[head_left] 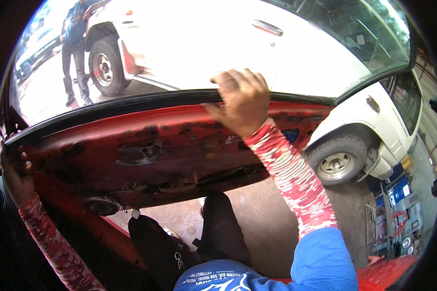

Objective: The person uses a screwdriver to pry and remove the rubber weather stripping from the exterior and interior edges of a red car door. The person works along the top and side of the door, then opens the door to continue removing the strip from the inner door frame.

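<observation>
A red car door (179, 140), its inner side bare, scuffed and full of openings, stretches across in front of me. Black trim (145, 100) runs along its upper edge. My right hand (243, 99) is closed over that edge, right of the middle, with the thumb on the inner side and the fingers bent over the trim. At the far left, in shadow, my left hand (17, 177) is at the door's left end; its fingers are too dark to make out. Low on the door's left part is a round dark speaker-like piece (103, 206).
Close beyond the door stands a white vehicle (204, 43) with its front wheel (102, 65) at left and another wheel (337, 162) at right. A person (75, 48) stands at the far left. A blue container (398, 190) and a cluttered metal rack (378, 225) stand on the right.
</observation>
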`<state>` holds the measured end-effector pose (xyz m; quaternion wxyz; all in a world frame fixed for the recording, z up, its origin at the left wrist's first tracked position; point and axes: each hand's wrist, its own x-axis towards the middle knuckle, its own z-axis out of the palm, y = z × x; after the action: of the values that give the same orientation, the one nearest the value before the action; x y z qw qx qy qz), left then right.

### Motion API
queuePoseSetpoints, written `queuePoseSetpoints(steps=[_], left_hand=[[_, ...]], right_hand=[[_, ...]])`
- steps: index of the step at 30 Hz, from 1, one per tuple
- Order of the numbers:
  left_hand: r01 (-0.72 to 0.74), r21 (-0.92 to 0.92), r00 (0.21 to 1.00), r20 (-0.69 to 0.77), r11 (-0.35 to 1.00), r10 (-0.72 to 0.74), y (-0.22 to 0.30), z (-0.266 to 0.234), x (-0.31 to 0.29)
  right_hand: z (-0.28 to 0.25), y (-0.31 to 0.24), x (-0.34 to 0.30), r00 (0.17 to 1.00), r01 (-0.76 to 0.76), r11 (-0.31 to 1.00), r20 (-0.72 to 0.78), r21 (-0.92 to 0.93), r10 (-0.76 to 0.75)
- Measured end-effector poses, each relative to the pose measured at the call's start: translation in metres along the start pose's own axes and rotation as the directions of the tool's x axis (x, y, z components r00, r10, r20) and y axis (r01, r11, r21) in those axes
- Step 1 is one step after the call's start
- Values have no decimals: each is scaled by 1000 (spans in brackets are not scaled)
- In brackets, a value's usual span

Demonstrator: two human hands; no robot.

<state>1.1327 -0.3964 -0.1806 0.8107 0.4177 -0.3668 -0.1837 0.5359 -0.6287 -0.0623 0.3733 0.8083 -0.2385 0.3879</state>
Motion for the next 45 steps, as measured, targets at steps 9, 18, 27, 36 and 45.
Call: queuePoseSetpoints(steps=[9,18,27,36,45], left_hand=[[-200,474,957,-92,857,274,-10,3,-70],[294,674,818,-544,678,186,-38,22,-274],[479,213,589,-797,852,-132,-80,53,-423],[506,509,809,-561,696,-177,-81,67,-490],[781,276,567,-689,560,-451,-74,89,-532]], right_hand=[[-39,-13,23,976,219,965,-35,146,-216],[-100,-71,-60,805,166,938,507,306,-308],[-94,-159,-145,574,-452,678,770,580,-277],[-79,-227,-146,627,-553,504,730,664,-273],[-84,-246,-148,710,-559,285,627,778,-319]])
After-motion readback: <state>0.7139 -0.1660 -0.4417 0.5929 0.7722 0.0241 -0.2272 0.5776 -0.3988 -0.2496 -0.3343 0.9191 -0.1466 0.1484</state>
